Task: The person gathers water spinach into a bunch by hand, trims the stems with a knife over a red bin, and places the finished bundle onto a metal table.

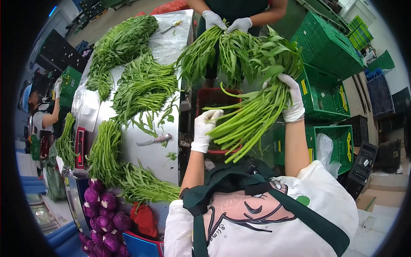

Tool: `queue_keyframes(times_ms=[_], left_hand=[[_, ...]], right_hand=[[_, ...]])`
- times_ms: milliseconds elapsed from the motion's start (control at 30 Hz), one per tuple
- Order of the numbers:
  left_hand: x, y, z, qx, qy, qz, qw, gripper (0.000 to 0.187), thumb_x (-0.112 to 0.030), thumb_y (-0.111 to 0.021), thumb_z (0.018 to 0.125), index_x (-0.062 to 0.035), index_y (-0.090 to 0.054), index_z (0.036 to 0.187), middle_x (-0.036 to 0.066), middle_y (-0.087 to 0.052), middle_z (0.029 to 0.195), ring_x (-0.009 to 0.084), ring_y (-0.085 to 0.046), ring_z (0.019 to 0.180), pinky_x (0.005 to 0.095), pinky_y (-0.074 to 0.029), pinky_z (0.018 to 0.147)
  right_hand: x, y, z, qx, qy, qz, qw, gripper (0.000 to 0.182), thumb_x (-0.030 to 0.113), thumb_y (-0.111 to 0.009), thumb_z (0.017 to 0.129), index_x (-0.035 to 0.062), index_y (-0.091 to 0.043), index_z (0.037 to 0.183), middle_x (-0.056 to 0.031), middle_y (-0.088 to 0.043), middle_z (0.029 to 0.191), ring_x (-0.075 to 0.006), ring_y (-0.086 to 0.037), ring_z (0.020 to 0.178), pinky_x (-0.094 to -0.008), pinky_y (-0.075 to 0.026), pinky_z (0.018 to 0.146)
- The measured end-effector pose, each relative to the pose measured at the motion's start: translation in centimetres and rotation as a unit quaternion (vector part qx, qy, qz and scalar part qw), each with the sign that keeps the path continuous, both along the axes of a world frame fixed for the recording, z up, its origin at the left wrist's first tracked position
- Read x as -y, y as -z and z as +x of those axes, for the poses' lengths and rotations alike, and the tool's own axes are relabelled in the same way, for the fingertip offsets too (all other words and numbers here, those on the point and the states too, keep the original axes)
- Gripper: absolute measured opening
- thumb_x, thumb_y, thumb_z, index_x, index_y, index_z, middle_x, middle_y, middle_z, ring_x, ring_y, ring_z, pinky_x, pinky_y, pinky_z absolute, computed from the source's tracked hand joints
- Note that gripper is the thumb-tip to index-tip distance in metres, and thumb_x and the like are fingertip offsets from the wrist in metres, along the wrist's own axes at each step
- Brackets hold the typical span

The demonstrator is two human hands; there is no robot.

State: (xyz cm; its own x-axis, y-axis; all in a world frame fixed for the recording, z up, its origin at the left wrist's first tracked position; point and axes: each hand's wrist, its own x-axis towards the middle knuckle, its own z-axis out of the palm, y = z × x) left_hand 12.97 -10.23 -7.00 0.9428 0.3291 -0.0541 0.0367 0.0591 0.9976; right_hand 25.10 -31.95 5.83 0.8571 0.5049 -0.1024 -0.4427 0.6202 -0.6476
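In a white glove, my right hand [292, 97] is closed around a bunch of water spinach [252, 118], leaves up and away, cut stems fanned toward me. My left hand [206, 127], gloved too, has its fingers pinched at a stem on the bunch's left side. Below the bunch is a red crate [214, 100], partly hidden by the stems. Across from me, a co-worker's two gloved hands [227, 25] hold more water spinach [214, 51], its leaves hanging down.
On the metal table [169, 156] at left lie heaps of water spinach [145, 85], a knife [155, 139] and another knife [171, 26]. A scale [80, 145] and purple onions [102, 214] are at its near left. Green crates [329, 92] stand stacked on the right. Another person [43, 105] is far left.
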Motion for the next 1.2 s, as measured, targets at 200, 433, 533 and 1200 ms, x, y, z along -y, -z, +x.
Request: queue_keyframes(times_ms=[200,433,533,1200], left_hand=[[-1.3,0.7,-2.2,-0.182,-0.002,0.583,0.792,0.052,-0.03,-0.063,0.076,-0.0089,-0.051,0.122,0.017,-0.049,0.122,0.027,-0.047,0.115,0.0349,-0.038,0.093],[0.7,-2.6,-1.8,0.049,0.254,-0.194,0.946,0.039,-0.006,-0.046,0.088,0.0019,-0.041,0.126,0.012,-0.048,0.128,0.0186,-0.047,0.116,0.0303,-0.039,0.097],[2.2,-1.5,-1.7,0.133,0.247,-0.197,0.939,0.043,-0.008,-0.044,0.088,0.0035,-0.038,0.128,0.013,-0.045,0.129,0.0213,-0.046,0.117,0.0324,-0.037,0.1],[2.4,-1.6,-2.3,0.062,0.04,-0.379,0.923,0.02,-0.013,-0.056,0.086,0.001,-0.059,0.1,0.011,-0.061,0.102,0.0199,-0.06,0.089,0.0344,-0.049,0.079]], right_hand=[[0.8,-0.7,1.3,0.04,0.032,0.036,0.998,0.028,0.019,-0.051,0.085,-0.0056,-0.053,0.099,-0.0178,-0.06,0.087,-0.0284,-0.061,0.076,-0.0375,-0.053,0.069],[1.2,0.6,3.1,-0.018,0.031,0.144,0.989,0.024,0.017,-0.052,0.086,-0.0047,-0.056,0.096,-0.0177,-0.061,0.088,-0.0292,-0.061,0.081,-0.0402,-0.051,0.079],[1.3,1.1,3.4,-0.029,0.066,0.075,0.995,0.022,0.015,-0.053,0.085,-0.0034,-0.056,0.097,-0.0169,-0.062,0.088,-0.0282,-0.061,0.08,-0.0386,-0.051,0.079],[0.8,-0.1,1.6,-0.004,0.196,-0.014,0.98,0.022,0.014,-0.057,0.082,-0.0017,-0.056,0.096,-0.014,-0.062,0.083,-0.0263,-0.061,0.077,-0.0388,-0.051,0.074]])
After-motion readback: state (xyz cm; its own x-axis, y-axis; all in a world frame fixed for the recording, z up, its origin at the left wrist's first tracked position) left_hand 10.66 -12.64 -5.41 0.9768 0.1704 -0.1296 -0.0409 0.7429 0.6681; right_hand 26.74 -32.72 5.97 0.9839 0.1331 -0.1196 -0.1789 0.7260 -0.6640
